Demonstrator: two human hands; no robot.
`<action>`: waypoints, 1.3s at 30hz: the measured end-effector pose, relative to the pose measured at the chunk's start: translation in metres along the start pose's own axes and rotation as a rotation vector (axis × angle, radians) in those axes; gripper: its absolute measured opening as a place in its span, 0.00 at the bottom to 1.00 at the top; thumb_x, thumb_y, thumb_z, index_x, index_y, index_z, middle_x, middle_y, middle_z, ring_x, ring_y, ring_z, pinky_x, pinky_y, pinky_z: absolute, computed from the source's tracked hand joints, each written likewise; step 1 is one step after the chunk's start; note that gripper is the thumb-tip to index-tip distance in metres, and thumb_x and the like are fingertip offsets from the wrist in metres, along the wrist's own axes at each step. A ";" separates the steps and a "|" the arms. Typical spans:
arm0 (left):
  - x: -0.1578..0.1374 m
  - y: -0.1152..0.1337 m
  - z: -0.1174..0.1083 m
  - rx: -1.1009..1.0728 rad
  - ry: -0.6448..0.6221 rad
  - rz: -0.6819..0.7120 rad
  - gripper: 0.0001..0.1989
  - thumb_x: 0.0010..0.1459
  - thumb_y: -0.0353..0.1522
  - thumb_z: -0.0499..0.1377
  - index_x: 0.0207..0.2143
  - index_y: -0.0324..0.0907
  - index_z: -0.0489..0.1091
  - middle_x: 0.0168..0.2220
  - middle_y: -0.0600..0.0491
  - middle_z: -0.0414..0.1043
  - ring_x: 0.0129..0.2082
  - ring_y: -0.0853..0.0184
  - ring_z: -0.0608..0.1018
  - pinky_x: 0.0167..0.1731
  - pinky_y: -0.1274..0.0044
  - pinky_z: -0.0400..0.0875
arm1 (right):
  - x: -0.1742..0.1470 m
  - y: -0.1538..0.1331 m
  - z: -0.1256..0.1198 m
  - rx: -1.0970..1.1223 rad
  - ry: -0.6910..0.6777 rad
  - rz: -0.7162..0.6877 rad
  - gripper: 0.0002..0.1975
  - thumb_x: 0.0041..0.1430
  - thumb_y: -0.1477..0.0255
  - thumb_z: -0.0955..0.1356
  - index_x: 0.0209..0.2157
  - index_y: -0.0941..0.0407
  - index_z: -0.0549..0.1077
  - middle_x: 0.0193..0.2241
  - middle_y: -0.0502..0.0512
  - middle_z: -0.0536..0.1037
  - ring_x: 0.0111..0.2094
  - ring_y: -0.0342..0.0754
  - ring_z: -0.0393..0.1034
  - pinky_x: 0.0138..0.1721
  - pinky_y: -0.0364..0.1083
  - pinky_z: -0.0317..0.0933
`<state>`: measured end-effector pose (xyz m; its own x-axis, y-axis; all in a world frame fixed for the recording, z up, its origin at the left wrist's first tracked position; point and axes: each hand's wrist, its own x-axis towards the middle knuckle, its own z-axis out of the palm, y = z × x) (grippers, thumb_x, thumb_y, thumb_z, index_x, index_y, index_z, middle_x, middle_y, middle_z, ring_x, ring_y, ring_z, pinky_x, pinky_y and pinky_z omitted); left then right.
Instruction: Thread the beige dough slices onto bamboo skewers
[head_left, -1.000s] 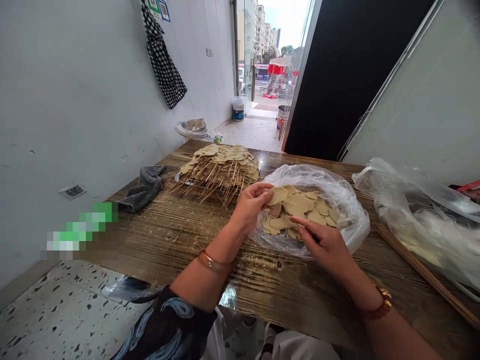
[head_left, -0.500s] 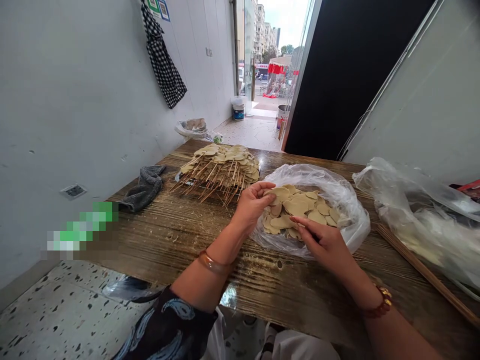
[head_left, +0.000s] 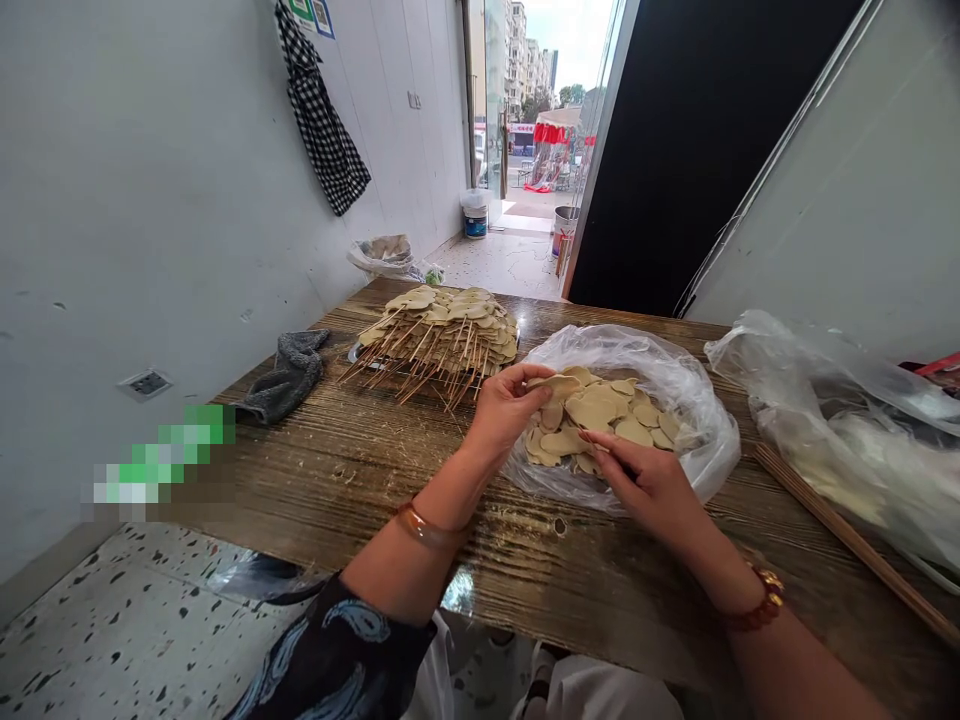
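Observation:
My left hand (head_left: 511, 402) pinches a thin, flat beige slice (head_left: 556, 384) between thumb and fingers over the near-left part of a heap of loose slices (head_left: 600, 408). The heap lies in an open clear plastic bag (head_left: 709, 400). Over the bag's near side, my right hand (head_left: 646, 482) is closed in a pinch on a thin brown skewer (head_left: 582, 431), of which only a short end shows by the fingertips. Left of the bag, skewered slices (head_left: 450, 315) are piled on a tray, their sticks (head_left: 420, 365) pointing toward me.
A bundle of bare skewers (head_left: 847, 535) lies at the right of the wooden table (head_left: 337, 490), beside another plastic bag (head_left: 862, 430). A grey cloth (head_left: 289, 375) rests at the left edge. Beyond the table stand buckets (head_left: 475, 215) by the doorway.
The slice in my left hand has tilted and shows more edge-on. My right hand has stayed almost in place, and the view has shifted very slightly.

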<state>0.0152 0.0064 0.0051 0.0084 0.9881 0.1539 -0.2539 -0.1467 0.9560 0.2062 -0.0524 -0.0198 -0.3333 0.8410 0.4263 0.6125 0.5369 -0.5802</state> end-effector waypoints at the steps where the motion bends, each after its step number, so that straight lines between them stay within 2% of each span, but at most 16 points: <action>1: 0.000 -0.001 0.000 0.009 0.001 0.003 0.12 0.42 0.28 0.65 0.33 0.37 0.75 0.25 0.55 0.73 0.24 0.74 0.71 0.25 0.82 0.64 | 0.000 0.000 0.000 -0.005 0.001 -0.002 0.17 0.63 0.71 0.62 0.50 0.57 0.74 0.44 0.58 0.80 0.42 0.51 0.77 0.43 0.48 0.69; 14: -0.002 -0.001 0.003 0.287 0.016 0.096 0.10 0.45 0.28 0.63 0.34 0.39 0.76 0.29 0.54 0.75 0.23 0.74 0.70 0.23 0.82 0.63 | 0.000 0.005 0.003 -0.085 0.027 -0.037 0.17 0.63 0.72 0.61 0.50 0.57 0.75 0.42 0.59 0.81 0.39 0.53 0.78 0.39 0.48 0.71; 25: -0.006 -0.001 0.009 0.304 0.009 0.148 0.08 0.46 0.27 0.63 0.32 0.40 0.77 0.32 0.52 0.76 0.32 0.69 0.75 0.30 0.81 0.68 | 0.001 0.004 0.004 -0.081 0.065 -0.033 0.16 0.63 0.72 0.61 0.49 0.56 0.75 0.42 0.58 0.81 0.41 0.51 0.77 0.42 0.46 0.71; 30: -0.005 -0.007 0.009 0.351 -0.038 0.182 0.07 0.47 0.29 0.63 0.32 0.40 0.77 0.32 0.52 0.76 0.30 0.70 0.74 0.29 0.81 0.67 | 0.001 0.006 0.006 -0.066 0.083 -0.048 0.16 0.63 0.73 0.61 0.49 0.58 0.75 0.44 0.59 0.80 0.42 0.51 0.77 0.43 0.47 0.70; 34: -0.006 -0.014 0.011 0.315 -0.084 0.154 0.09 0.48 0.32 0.64 0.33 0.40 0.77 0.30 0.52 0.75 0.27 0.72 0.73 0.27 0.81 0.66 | 0.002 0.007 0.006 -0.070 0.098 -0.042 0.16 0.63 0.73 0.61 0.48 0.59 0.75 0.43 0.59 0.80 0.40 0.51 0.78 0.43 0.47 0.71; 39: -0.006 -0.015 0.009 0.184 -0.132 0.051 0.12 0.46 0.33 0.65 0.35 0.38 0.75 0.28 0.52 0.75 0.25 0.72 0.72 0.26 0.80 0.66 | 0.002 0.005 0.004 -0.077 0.094 -0.032 0.16 0.63 0.73 0.61 0.49 0.60 0.75 0.43 0.60 0.80 0.42 0.52 0.77 0.43 0.47 0.70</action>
<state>0.0281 0.0024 -0.0076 0.1293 0.9663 0.2225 -0.0771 -0.2139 0.9738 0.2055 -0.0479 -0.0245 -0.2872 0.8116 0.5087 0.6573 0.5533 -0.5117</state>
